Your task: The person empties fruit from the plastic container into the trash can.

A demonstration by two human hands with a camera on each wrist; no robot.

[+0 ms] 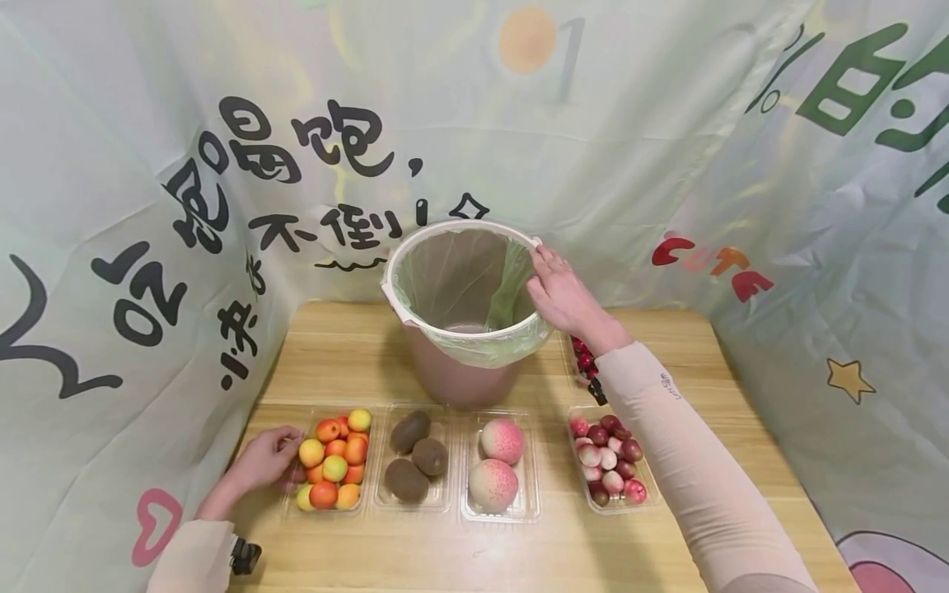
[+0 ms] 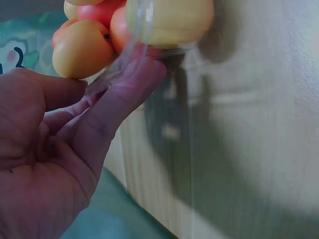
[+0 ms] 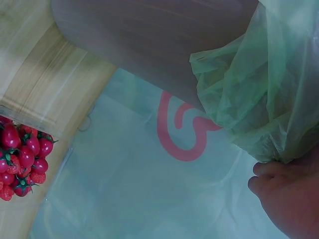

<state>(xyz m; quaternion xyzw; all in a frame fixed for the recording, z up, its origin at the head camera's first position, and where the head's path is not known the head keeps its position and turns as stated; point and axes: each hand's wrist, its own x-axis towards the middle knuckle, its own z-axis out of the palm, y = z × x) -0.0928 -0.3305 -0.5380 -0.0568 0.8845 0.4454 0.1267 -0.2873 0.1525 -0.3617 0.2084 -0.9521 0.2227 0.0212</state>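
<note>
While the pink bucket (image 1: 460, 362) is standing at the back middle of the wooden table (image 1: 356, 346), the right hand (image 1: 559, 292) is resting on its right rim, fingers curling over the edge and pinching the green bag liner (image 1: 511, 284) there. In the right wrist view the liner (image 3: 254, 84) is bunching above the knuckles. Nearer the front, the left hand (image 1: 263, 461) is touching the left edge of the clear apricot tray (image 1: 292, 494), its fingers lying loosely bent against the plastic (image 2: 124, 89) and gripping nothing. Trays of kiwis (image 1: 413, 457), peaches (image 1: 497, 465) and small red fruit (image 1: 610, 465) are sitting in a row to the right. A printed cloth backdrop (image 1: 148, 206) is hanging round the table.
</note>
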